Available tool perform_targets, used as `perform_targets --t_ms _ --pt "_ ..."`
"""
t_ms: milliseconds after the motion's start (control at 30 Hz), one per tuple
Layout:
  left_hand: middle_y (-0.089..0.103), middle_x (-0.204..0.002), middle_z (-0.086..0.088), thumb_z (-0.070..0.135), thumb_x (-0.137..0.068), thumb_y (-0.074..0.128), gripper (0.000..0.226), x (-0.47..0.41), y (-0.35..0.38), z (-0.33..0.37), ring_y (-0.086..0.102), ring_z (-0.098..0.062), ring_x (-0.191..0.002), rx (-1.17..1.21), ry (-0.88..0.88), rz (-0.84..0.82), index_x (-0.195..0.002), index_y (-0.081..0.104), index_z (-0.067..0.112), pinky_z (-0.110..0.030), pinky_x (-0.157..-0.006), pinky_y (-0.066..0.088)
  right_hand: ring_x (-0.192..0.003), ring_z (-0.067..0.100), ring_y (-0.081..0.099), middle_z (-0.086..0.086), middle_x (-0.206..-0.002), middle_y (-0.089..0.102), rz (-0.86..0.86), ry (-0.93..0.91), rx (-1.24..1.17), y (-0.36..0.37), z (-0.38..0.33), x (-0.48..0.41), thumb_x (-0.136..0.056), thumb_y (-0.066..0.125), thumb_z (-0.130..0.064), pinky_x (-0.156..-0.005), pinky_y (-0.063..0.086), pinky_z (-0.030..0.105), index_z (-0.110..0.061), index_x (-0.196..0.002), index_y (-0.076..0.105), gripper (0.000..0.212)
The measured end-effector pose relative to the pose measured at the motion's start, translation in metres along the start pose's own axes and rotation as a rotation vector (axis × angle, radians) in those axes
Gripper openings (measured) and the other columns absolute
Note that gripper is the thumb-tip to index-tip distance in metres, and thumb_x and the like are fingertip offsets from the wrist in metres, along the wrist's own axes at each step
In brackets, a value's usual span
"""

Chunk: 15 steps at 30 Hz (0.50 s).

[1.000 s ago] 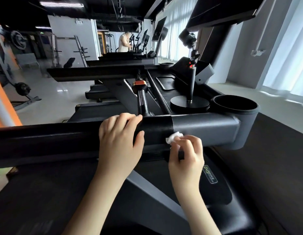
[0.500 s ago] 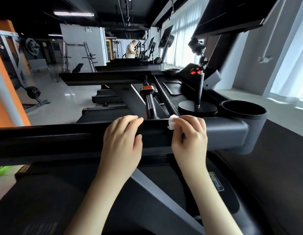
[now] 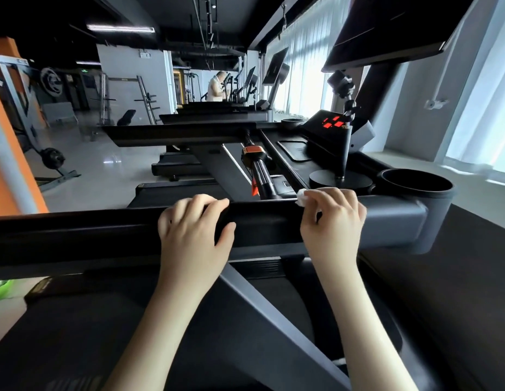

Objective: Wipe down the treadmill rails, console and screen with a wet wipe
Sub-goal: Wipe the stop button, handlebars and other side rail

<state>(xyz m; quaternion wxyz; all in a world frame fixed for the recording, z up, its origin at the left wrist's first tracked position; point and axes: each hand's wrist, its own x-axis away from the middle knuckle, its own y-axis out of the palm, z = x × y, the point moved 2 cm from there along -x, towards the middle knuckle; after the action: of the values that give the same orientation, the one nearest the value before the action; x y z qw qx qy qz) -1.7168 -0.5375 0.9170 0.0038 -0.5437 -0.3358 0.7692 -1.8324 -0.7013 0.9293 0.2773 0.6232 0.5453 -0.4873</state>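
Two grips on the rail (image 3: 76,235): my left hand (image 3: 194,230) curls over it, my right hand (image 3: 330,221) pinches the balled wipe (image 3: 302,197) on its top edge, and I reckon that thin pinch could let the wipe slip off behind.

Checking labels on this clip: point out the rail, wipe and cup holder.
rail (image 3: 76,232): head view, black front face, left part.
wipe (image 3: 302,197): head view, visible white wad.
cup holder (image 3: 440,218): head view, outer wall.

Gym: treadmill row (image 3: 214,118), weight rack (image 3: 146,97)
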Motion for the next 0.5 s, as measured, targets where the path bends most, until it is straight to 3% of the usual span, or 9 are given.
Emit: perform_targets --t_ms 167,300,400,500 --pt "0.061 -0.105 0.005 0.037 -0.085 0.046 0.039 0.001 0.000 0.000 0.045 -0.019 -0.101 0.006 0.018 0.017 -0.113 0.067 0.019 -0.038 -0.091 0.030 -0.088 0.022 0.055 -0.001 -0.093 0.068 -0.061 -0.121 -0.100 -0.002 -0.014 0.026 -0.079 0.058 0.002 -0.075 0.040 0.031 -0.015 -0.082 0.074 0.024" --pt "0.062 -0.106 0.003 0.035 -0.084 0.047 0.039 0.001 -0.001 -0.002 0.045 -0.020 -0.101 -0.011 0.046 0.016 -0.114 0.067 0.018 -0.037 -0.091 0.030 -0.078 0.034 0.058 0.012 -0.089 0.063 0.032 0.051 -0.027 -0.009 -0.002 0.021 -0.075 0.059 0.009 -0.063 0.039 0.026 -0.004 -0.080 0.071 0.019" --pt "0.062 -0.106 0.002 0.034 -0.085 0.047 0.040 0.001 -0.002 -0.003 0.046 -0.021 -0.100 -0.017 0.053 0.016 -0.115 0.067 0.018 -0.038 -0.091 0.031 -0.074 0.027 0.056 0.011 -0.093 0.057 0.012 0.072 -0.050 -0.007 -0.014 0.045 -0.082 0.049 -0.001 -0.062 0.037 0.022 -0.004 -0.079 0.065 0.016" --pt "0.062 -0.107 0.002 0.033 -0.085 0.047 0.040 0.002 -0.002 -0.003 0.047 -0.021 -0.101 -0.021 0.056 0.011 -0.116 0.066 0.018 -0.039 -0.092 0.031 -0.071 0.025 0.056 0.006 -0.097 0.052 -0.049 0.037 -0.135 -0.002 -0.017 0.064 -0.087 0.047 -0.005 -0.060 0.047 0.028 -0.007 -0.082 0.066 0.020"
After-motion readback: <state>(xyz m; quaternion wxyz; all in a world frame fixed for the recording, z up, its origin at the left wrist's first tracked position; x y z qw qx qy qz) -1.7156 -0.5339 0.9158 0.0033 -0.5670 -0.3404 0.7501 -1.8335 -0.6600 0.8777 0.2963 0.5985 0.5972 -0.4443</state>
